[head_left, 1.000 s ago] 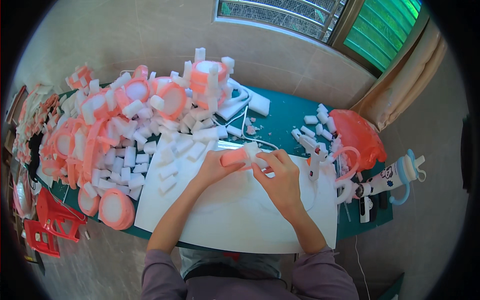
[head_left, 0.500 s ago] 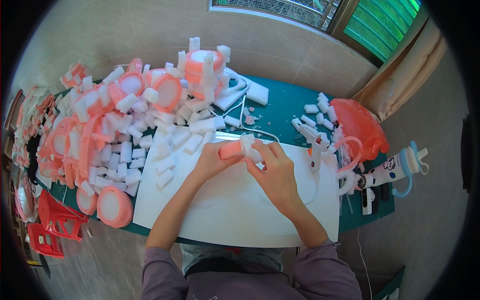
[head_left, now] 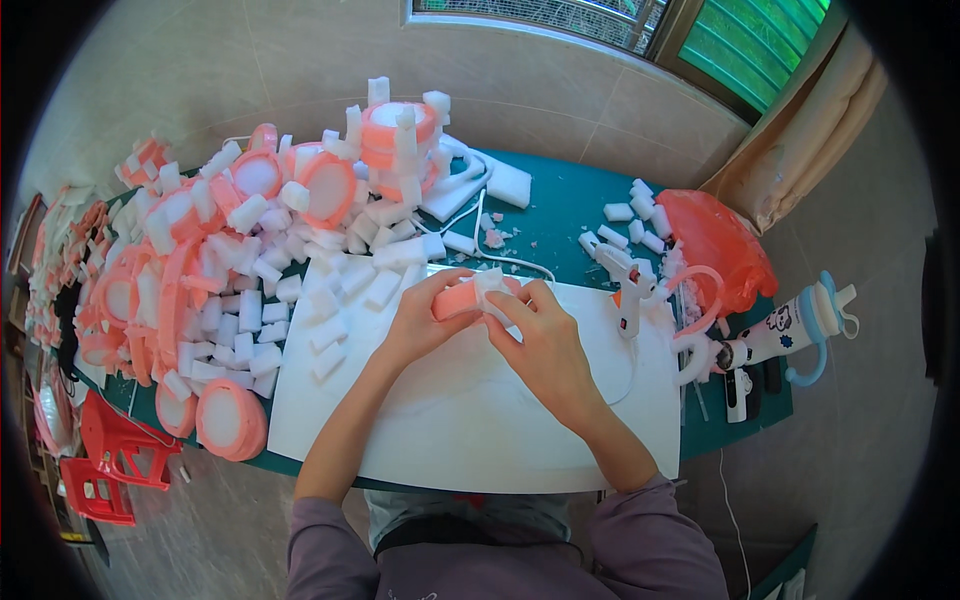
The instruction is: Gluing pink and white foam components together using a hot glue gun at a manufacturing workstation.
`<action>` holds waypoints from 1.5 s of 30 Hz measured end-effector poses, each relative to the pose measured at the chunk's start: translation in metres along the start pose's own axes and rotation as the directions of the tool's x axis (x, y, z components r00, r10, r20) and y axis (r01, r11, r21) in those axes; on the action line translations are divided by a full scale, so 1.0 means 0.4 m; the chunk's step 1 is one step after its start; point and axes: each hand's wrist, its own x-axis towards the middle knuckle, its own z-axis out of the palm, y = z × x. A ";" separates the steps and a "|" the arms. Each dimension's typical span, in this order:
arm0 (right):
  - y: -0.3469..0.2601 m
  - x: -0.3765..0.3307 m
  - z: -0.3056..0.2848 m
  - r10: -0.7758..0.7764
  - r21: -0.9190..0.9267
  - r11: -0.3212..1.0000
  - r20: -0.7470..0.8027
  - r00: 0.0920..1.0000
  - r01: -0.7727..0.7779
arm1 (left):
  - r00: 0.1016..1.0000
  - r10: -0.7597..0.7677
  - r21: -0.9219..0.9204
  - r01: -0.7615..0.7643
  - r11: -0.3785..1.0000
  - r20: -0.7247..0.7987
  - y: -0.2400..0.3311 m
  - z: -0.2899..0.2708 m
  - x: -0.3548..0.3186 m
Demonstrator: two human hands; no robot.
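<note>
Above the white board, my left hand is closed around a pink foam piece. My right hand pinches a white foam block against the right end of that pink piece. The fingers partly cover both, so the shape of the pink piece's far side is hidden. A white and orange glue gun rests on the board's right edge, to the right of my right hand. Several loose white foam blocks lie on the board's left part.
Pink rings with white foam centres and many white blocks are heaped at the left. A stacked foam piece stands behind. On the right are a red plastic bag and a white bottle. Red stools stand lower left.
The white block now sits closer against the pink piece, with my right fingers slightly further left. The whole view has shifted a little; the surrounding things look unmoved.
</note>
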 end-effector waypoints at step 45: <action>0.025 -0.014 0.043 -0.193 -0.247 0.952 -0.037 0.981 0.178 | 0.994 0.050 0.085 -0.059 0.995 0.096 0.004 -0.010 0.004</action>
